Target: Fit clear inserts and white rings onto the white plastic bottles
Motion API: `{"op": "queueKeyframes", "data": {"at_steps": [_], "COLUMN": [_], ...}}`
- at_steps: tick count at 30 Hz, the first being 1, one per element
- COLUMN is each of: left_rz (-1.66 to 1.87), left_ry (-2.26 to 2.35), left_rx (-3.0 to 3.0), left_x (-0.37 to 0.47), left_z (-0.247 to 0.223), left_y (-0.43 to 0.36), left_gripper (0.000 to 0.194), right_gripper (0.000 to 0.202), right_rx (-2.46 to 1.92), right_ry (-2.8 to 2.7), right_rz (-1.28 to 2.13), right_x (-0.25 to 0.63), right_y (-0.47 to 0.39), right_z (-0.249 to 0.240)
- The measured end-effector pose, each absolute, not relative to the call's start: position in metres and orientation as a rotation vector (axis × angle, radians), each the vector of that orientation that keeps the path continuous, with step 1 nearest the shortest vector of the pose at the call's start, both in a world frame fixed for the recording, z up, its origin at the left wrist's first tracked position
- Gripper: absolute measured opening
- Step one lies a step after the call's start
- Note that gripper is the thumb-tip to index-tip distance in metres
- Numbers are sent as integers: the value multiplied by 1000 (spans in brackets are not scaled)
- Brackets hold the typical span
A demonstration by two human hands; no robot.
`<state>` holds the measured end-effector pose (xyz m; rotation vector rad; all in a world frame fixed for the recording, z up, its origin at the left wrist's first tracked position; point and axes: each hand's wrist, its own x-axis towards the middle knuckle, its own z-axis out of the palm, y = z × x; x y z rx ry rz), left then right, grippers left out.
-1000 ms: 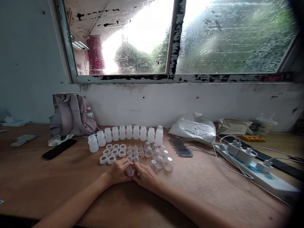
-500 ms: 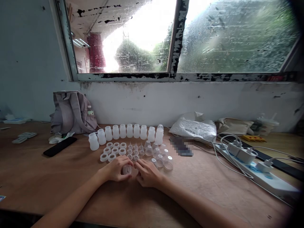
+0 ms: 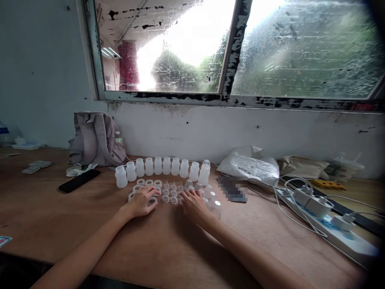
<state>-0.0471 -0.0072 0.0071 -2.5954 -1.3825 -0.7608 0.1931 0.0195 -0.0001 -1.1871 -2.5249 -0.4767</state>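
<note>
My left hand is low over the white collar rings, its thumb and fingers curved around a screw ring at the near right corner of that group. My right hand has its fingers bent down at the near right corner of the clear bottle nipples; its fingertips meet a nipple there, partly covered. Just right of that hand are clear dome caps, some hidden behind it. Behind everything, several frosted baby bottles form a curved row; the rightmost bottle wears a clear cap.
A black phone and a grey backpack are on the left. To the right lie a blurred dark item, a silver padded bag and a white power strip with plugs and loose cables.
Both hands have parted from the table's middle. My left hand has carried the ring away and left to the ring group; my right hand has moved right to the nipples.
</note>
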Motion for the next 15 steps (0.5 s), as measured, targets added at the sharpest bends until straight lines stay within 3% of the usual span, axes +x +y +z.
{"op": "queueKeyframes", "data": {"at_steps": [15], "left_rz": [-817], "left_ry": [-1487], "left_rx": [-2514], "left_x": [-45], "left_z": [0], "left_y": [-3], "left_gripper": [23], "right_gripper": [23], "right_rx": [-1148], "right_ry": [-2428], "right_rz": [-421], "right_x": [192], "right_y": [23], "right_z": [0]}}
